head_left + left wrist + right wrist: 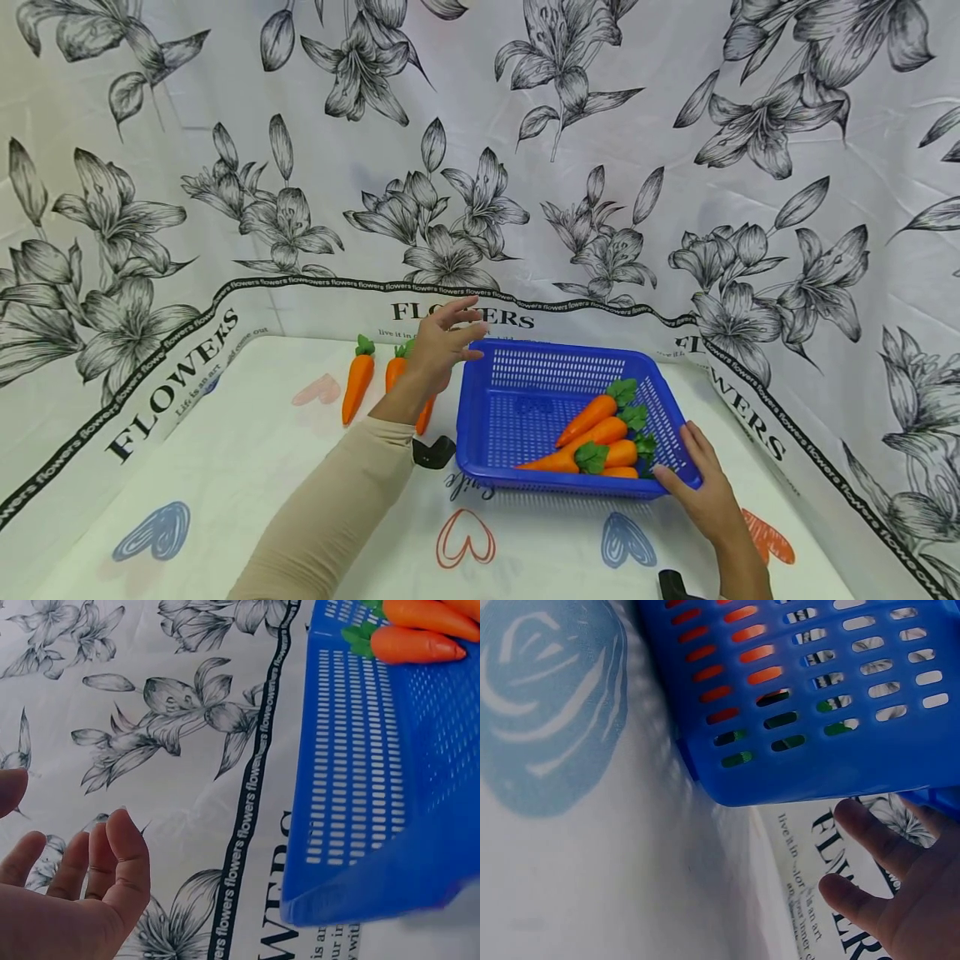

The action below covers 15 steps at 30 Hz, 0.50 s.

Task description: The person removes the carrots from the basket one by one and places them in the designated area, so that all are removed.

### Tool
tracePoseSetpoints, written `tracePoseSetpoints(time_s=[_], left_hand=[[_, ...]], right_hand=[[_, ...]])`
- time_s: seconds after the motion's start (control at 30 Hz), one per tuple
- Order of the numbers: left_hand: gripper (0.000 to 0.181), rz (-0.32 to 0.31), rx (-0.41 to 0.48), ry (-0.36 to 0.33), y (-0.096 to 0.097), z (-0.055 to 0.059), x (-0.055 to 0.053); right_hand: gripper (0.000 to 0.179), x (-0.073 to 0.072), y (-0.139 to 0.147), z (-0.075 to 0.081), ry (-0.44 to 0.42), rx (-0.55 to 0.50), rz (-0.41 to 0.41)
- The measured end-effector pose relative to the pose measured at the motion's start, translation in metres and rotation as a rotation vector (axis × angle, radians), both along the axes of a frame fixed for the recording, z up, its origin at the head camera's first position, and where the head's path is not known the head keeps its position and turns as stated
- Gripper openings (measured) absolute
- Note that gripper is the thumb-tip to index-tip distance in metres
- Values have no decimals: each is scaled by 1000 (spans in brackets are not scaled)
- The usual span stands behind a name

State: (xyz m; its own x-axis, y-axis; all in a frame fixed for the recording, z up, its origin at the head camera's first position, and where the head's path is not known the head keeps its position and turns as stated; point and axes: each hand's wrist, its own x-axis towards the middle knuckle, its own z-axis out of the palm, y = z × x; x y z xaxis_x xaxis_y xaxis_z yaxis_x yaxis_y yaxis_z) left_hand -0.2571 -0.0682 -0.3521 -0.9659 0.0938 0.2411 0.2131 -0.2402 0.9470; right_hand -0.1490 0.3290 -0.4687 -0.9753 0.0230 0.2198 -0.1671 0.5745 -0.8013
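Note:
A blue plastic basket (472, 417) stands on the table, with several orange toy carrots (588, 419) with green tops lying in its right half. My left hand (442, 342) is raised by the basket's back left corner, fingers loosely spread and nothing between them; the left wrist view shows the same empty fingers (129, 862). My right hand (705, 492) is at the basket's front right corner, thumb and fingers extended along the rim. Left of the basket lies a carrot (357, 385), and a second carrot (393, 372) is partly behind my left hand and forearm.
A white cloth (247, 467) printed with hearts covers the table. Behind it and along both sides hangs a white curtain (420, 75) with black flower drawings and lettering. The basket's back wall stands close to the curtain.

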Motion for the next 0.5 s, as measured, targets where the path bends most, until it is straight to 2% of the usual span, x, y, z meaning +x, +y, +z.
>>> tracePoseSetpoints(time_s=[0.33,0.5], left_hand=[[50,-55,15,-63,27,-10,-6],[51,-96,17,-66,39,-14,-7]], right_hand=[[82,-1,1,-2,5,-2,0],[82,-1,2,-2,-6,2,0]])
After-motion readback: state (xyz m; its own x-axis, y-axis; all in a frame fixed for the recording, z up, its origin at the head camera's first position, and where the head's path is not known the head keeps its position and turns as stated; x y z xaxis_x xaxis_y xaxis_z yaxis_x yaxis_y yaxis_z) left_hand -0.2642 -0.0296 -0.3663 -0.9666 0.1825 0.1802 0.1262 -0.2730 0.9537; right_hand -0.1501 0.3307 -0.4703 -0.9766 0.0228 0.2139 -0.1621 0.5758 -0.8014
